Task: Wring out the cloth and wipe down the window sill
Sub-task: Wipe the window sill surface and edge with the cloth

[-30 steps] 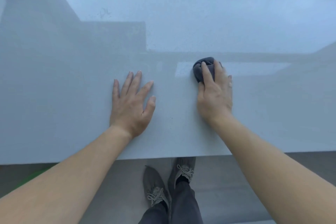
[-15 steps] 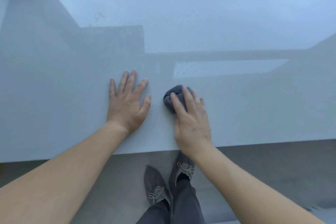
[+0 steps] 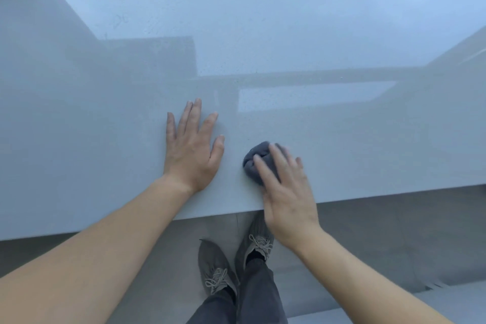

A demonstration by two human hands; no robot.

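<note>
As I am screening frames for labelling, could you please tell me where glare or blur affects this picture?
Head view: a broad pale reflection glares across the far half of the window sill; head view: the right hand, on the cloth, is motion-blurred at its fingers; head view: the left hand, flat on the sill, is sharp.

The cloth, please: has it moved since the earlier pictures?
Yes. The cloth has slid towards the sill's front edge and nearer the resting left hand.

The left hand lies flat just left of the cloth — open window sill rightward and ahead
</note>
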